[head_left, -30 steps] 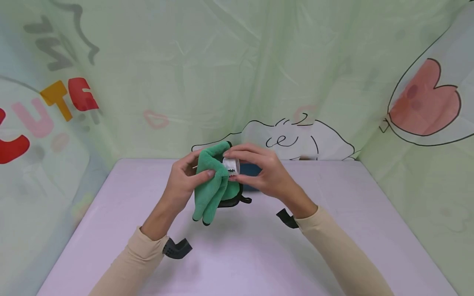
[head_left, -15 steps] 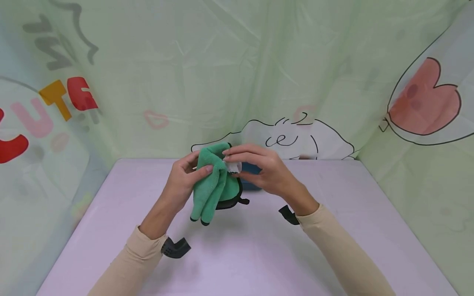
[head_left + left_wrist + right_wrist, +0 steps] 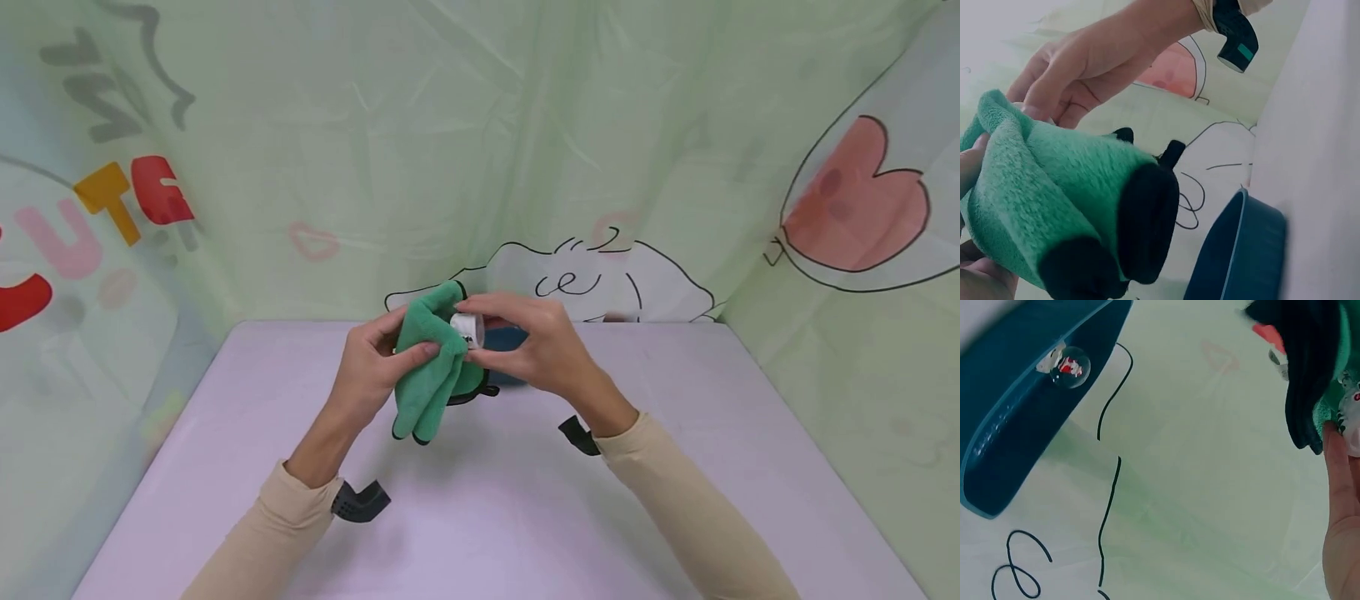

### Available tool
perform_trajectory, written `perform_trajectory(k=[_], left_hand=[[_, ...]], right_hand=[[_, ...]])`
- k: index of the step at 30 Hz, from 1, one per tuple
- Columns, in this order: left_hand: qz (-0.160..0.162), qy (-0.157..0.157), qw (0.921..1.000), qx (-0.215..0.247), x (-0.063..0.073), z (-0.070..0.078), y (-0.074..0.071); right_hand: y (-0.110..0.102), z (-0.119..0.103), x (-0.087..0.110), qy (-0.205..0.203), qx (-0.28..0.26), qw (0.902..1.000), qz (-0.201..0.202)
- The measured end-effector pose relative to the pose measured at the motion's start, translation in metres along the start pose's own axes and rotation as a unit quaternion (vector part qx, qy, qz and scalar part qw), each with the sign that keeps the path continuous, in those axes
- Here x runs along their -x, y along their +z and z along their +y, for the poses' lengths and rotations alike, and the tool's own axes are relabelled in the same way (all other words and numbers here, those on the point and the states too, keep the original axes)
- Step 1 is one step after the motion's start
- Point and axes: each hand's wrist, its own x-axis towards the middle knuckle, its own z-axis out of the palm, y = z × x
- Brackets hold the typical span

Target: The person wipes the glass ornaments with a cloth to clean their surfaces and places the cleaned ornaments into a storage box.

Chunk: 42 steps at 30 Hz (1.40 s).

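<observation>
My left hand (image 3: 372,358) grips a folded green plush cloth (image 3: 427,379) with black trim, its thumb pressed on the front. The cloth's black edging and a small loop hang down in the left wrist view. Between thumb and fingers, my right hand (image 3: 528,342) pinches a small white ornament (image 3: 468,329) with dark markings, right against the cloth. Red details show on the same ornament (image 3: 1352,419) at the edge of the right wrist view. Part of it is hidden by the cloth and fingers. Both hands are raised over the table.
Behind the right hand, a blue tub (image 3: 506,354) stands on the pale table (image 3: 480,517). Inside it lies a small snow globe (image 3: 1071,367) with a red and white figure. A printed pale green curtain (image 3: 360,167) hangs around the table.
The cloth's lower edge has risen a little. The white ornament has turned in my right fingers, and more of its round end faces the head view.
</observation>
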Motion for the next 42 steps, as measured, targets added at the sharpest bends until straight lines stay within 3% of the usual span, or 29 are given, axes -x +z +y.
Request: perform_trajectory(k=[5, 13, 23, 26, 32, 42], left_hand=[[-0.005, 0.039, 0.999, -0.02, 0.002, 0.0, -0.002], [-0.019, 0.109, 0.9934, -0.031, 0.002, -0.001, -0.002], [-0.028, 0.155, 0.9872, -0.027, 0.002, -0.005, -0.003], [-0.017, 0.15, 0.9883, -0.021, 0.001, -0.006, -0.003], [0.002, 0.118, 0.9927, -0.027, 0.003, -0.005, -0.004], [0.007, 0.084, 0.9965, 0.003, 0.003, -0.002, -0.005]], right_hand=[[0.001, -0.001, 0.001, 0.087, -0.066, 0.994, 0.004], [0.0, -0.009, -0.002, 0.212, -0.119, 0.97, -0.002], [-0.003, -0.011, -0.004, 0.296, -0.159, 0.9413, -0.033], [-0.001, -0.011, -0.004, 0.294, -0.176, 0.9389, -0.036], [0.003, -0.011, -0.002, 0.256, -0.196, 0.9465, -0.02], [0.007, -0.006, 0.002, 0.106, -0.131, 0.9856, -0.015]])
